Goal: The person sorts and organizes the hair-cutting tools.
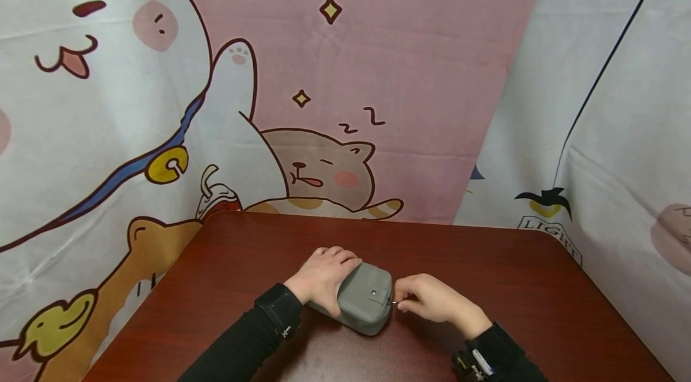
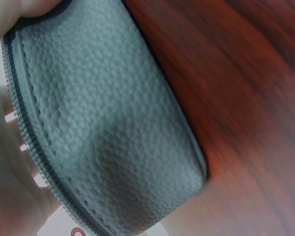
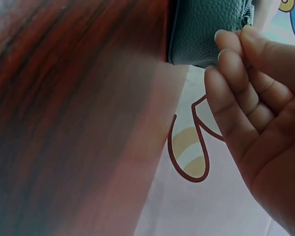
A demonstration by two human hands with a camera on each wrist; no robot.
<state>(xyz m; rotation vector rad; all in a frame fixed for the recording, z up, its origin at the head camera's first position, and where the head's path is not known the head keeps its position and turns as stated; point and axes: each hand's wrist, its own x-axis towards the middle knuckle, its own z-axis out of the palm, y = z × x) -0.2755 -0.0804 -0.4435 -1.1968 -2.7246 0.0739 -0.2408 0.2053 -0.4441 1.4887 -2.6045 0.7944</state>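
A grey pebbled-leather zip pouch [image 1: 369, 293] sits on the brown table, its short end facing right with a small metal stud on top. My left hand [image 1: 324, 280] grips it from the left, thumb on the near side and fingers over the far side. Along the pouch's edge runs a closed line of zipper teeth [image 2: 32, 142] in the left wrist view. At the right end, my right hand [image 1: 434, 299] pinches the small zipper pull [image 1: 394, 302] between thumb and index finger. Its other fingers [image 3: 231, 105] curl loosely beside the pouch.
The dark reddish wood table [image 1: 259, 244] extends around the pouch on all sides. Behind it hangs a cloth backdrop [image 1: 421, 70] with cartoon animals, meeting the table's back edge. Black wrist straps [image 1: 278, 310] with small devices sit on both forearms.
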